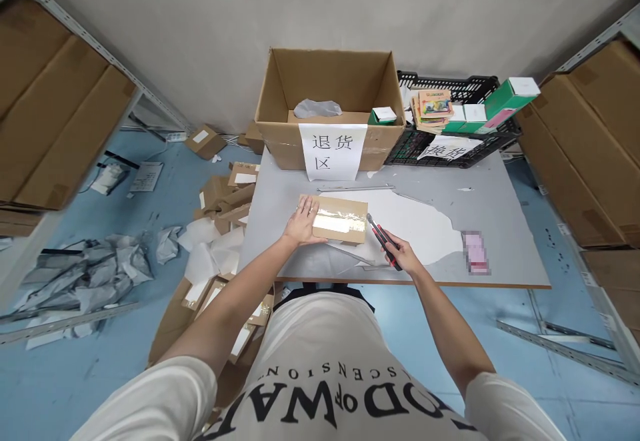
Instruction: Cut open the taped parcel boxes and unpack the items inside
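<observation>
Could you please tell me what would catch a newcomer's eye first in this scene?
At the centre of the grey table, the left hand presses on a flat brown cardboard parcel sealed with clear tape, while the right hand holds a red-and-black utility knife at its right end. Behind stands a large open cardboard box with a white paper sign.
</observation>
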`<state>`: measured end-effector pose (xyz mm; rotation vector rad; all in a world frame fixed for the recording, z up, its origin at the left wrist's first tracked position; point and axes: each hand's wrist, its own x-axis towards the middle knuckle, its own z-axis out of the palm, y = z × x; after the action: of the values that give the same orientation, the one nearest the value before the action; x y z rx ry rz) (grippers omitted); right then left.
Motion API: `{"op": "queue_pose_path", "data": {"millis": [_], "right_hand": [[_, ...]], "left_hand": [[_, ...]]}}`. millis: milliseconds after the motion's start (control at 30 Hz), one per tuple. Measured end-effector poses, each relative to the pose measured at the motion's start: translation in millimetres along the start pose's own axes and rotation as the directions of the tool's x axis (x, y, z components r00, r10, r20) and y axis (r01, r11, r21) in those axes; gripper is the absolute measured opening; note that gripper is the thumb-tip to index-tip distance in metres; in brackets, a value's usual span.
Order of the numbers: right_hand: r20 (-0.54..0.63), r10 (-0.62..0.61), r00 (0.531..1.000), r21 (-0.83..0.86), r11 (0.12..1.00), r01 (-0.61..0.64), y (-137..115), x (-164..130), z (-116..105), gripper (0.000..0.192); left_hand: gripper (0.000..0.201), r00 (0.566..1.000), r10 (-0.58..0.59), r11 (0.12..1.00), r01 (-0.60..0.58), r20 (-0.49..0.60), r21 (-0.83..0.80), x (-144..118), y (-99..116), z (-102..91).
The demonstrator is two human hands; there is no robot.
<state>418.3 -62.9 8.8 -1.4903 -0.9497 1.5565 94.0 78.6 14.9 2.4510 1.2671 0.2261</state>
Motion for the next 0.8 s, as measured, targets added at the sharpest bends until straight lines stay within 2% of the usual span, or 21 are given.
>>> {"op": "queue_pose_path", "data": {"millis": [300, 533, 800], "right_hand": [[0.024, 0.015, 1.0, -0.032, 0.999, -0.014, 9, -15, -2, 0.075], [0.048, 0.037, 0.998, -0.05, 0.998, -0.034, 14, -29, 1, 0.076], [-0.005, 0.004, 1.0, 0.01, 1.0, -0.004, 28, -43, 15, 0.077]], "left_hand": [[0.119, 0.994, -0.057, 0.989, 0.043, 0.098, 0.142, 0, 5, -5.3], [0.12, 0.991, -0.062, 0.985, 0.041, 0.117, 0.169, -1, 8, -7.3], [0.123, 0.99, -0.069, 0.992, 0.054, 0.126, 0.118, 1, 7, -6.1]]}}
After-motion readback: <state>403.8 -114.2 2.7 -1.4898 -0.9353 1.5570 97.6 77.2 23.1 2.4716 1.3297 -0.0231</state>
